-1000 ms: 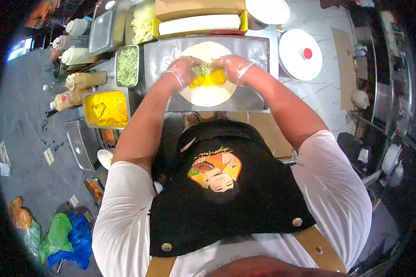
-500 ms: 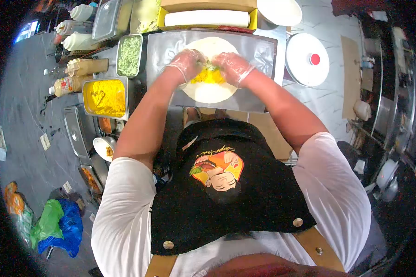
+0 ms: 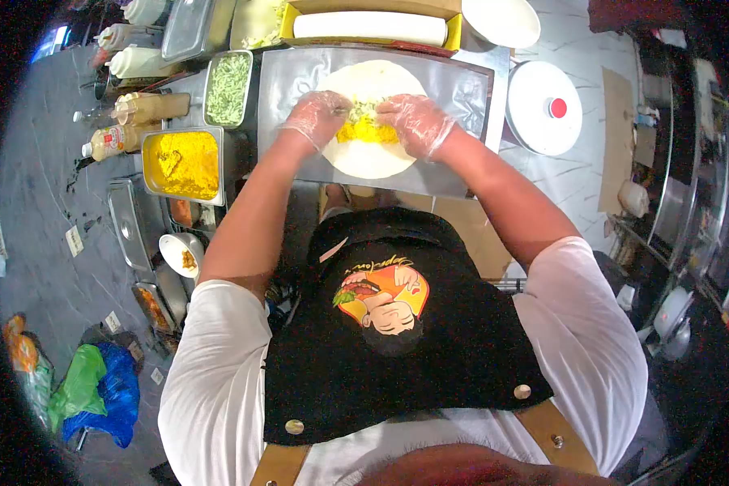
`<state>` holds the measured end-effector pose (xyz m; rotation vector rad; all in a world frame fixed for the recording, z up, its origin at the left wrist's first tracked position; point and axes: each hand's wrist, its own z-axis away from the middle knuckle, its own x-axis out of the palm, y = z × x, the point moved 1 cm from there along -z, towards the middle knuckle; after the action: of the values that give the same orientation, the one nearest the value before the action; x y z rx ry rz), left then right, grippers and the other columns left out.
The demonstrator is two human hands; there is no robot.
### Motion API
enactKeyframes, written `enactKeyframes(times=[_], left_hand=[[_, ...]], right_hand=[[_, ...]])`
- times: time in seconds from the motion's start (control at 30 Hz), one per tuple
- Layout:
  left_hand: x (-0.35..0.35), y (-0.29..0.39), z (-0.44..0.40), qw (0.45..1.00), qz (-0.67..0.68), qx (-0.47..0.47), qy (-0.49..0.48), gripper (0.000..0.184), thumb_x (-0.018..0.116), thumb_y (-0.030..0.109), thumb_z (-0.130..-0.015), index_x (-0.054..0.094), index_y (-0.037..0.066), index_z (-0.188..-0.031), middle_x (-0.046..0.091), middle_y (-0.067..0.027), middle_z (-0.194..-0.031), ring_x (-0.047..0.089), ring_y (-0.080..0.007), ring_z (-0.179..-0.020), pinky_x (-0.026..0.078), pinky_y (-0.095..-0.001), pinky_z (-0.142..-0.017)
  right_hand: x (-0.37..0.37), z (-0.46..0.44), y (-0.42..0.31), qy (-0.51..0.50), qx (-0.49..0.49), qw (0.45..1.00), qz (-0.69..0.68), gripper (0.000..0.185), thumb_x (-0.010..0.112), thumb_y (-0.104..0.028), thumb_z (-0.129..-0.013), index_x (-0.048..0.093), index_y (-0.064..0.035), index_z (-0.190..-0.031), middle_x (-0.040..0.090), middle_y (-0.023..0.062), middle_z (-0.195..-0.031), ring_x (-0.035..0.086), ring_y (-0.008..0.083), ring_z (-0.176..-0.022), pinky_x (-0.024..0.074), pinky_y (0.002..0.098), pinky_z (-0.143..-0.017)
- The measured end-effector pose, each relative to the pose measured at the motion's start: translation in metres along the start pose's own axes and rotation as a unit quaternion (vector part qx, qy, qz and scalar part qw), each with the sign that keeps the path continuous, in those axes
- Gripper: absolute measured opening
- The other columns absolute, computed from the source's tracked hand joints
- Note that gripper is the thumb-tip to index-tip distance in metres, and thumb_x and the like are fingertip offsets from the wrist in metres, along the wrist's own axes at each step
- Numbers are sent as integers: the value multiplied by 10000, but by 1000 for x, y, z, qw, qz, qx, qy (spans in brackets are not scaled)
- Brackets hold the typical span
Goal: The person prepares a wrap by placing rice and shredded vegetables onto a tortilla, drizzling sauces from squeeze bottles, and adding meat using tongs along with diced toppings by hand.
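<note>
A round flatbread (image 3: 370, 162) lies on a sheet of grey, shiny wrap (image 3: 287, 73) over the counter. Across its middle runs a band of yellow filling (image 3: 368, 131), with pale shredded greens (image 3: 367, 108) along the far side of it. My left hand (image 3: 319, 117), in a clear plastic glove, has its fingers curled at the left end of the greens. From the other side my right hand (image 3: 417, 123), gloved the same way, pinches at the right end of the shreds. The fingertips are partly lost among the greens.
Left of the wrap stand a metal tray of shredded greens (image 3: 228, 87) and a metal tray of yellow filling (image 3: 185, 164), with several sauce bottles (image 3: 150, 108) beyond. A yellow box with a white roll (image 3: 370, 29) sits at the back. A white lid with a red knob (image 3: 543, 113) is at right.
My hands have moved slightly apart, and more of the shredded greens shows between them, spread over the yellow filling. The view has shifted a little.
</note>
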<state>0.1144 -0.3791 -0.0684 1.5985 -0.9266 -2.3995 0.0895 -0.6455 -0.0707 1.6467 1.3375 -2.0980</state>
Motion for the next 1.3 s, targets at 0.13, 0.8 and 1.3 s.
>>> enactKeyframes(times=[0.13,0.8,1.3], left_hand=[[-6,12,8,998,34,17,59,325,763,205,-937,764,79,-1237,745,-143,-1275,684,-338,-1203,527,-440,-1075],[17,-26,2,989,17,125,83,296,734,249,-963,751,76,-1203,734,-151,-1213,653,-351,-1199,507,-462,-1087],[22,9,5,981,-36,149,118,412,783,302,-908,756,121,-1276,727,-123,-1321,616,-335,-1336,487,-458,-1150]], right_hand=[[0,-9,-3,90,-46,995,3,421,767,-105,-780,756,-92,-1201,729,131,-1271,656,346,-1243,524,469,-1087],[8,2,24,179,58,930,-315,413,615,-83,-964,702,-82,-1368,687,181,-1418,663,326,-1311,522,424,-1132],[19,-3,9,21,-66,997,-26,602,659,1,-845,596,-20,-1444,594,224,-1497,558,387,-1416,415,562,-1223]])
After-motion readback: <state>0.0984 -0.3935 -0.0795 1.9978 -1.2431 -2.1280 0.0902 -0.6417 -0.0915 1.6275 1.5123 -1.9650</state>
